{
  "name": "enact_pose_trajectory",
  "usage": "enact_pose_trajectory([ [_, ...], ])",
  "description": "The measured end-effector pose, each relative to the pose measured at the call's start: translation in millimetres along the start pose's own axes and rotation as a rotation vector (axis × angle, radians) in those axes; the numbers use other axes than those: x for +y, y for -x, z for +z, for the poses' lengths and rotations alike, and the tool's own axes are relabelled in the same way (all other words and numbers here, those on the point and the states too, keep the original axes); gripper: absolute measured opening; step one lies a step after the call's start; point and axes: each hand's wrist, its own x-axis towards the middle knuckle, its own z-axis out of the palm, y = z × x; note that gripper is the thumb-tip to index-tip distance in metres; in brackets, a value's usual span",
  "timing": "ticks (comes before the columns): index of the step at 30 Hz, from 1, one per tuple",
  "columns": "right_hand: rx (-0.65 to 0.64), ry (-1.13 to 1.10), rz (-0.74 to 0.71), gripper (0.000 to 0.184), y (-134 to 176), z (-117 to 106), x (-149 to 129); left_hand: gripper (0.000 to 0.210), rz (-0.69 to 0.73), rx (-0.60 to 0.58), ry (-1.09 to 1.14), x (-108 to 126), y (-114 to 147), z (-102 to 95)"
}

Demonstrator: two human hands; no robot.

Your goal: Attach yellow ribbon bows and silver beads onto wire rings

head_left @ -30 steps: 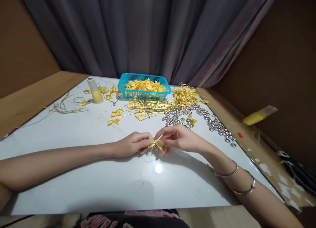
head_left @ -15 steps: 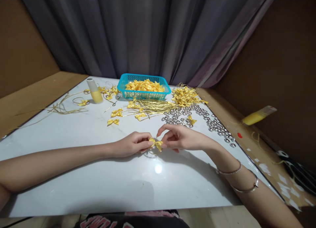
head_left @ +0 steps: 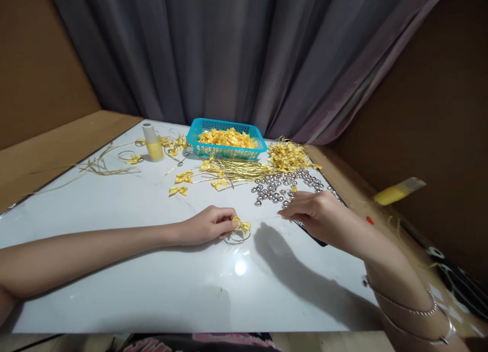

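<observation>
My left hand (head_left: 213, 224) is closed, with thumb and finger pinching a yellow ribbon bow (head_left: 243, 225) just above the table. A loop of gold cord (head_left: 244, 238) hangs below the bow. To the right, my right hand (head_left: 318, 217) is closed, its fingertips pinched together. A faint thin strand (head_left: 265, 219) stretches between the bow and those fingertips. Under the right palm a slim dark object (head_left: 314, 237) shows; its kind is mostly hidden. Silver beads (head_left: 269, 192) lie scattered just beyond the right hand.
A blue basket (head_left: 226, 152) of yellow bows stands at the back. Cut gold cords (head_left: 240, 170) and a bow pile (head_left: 287, 156) lie before and beside it. A yellow-and-white bottle (head_left: 153, 144) stands at left; another bottle (head_left: 398, 191) is off the table's right side.
My right hand has left the bow and moved right, drawing out a thin strand. A dark object now shows beneath it. My left hand still pinches the bow; the cord loop shows more clearly.
</observation>
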Motion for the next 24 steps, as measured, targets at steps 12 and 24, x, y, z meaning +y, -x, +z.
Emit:
enact_pose_trajectory([
  [12,0.120,0.066,0.012,0.033,-6,16,12,0.023,0.005,-0.014,-0.038,-2,-1,-0.8],
  [24,0.459,-0.070,0.337,0.021,-11,15,27,0.029,-0.054,-0.028,0.026,3,-1,-0.5],
])
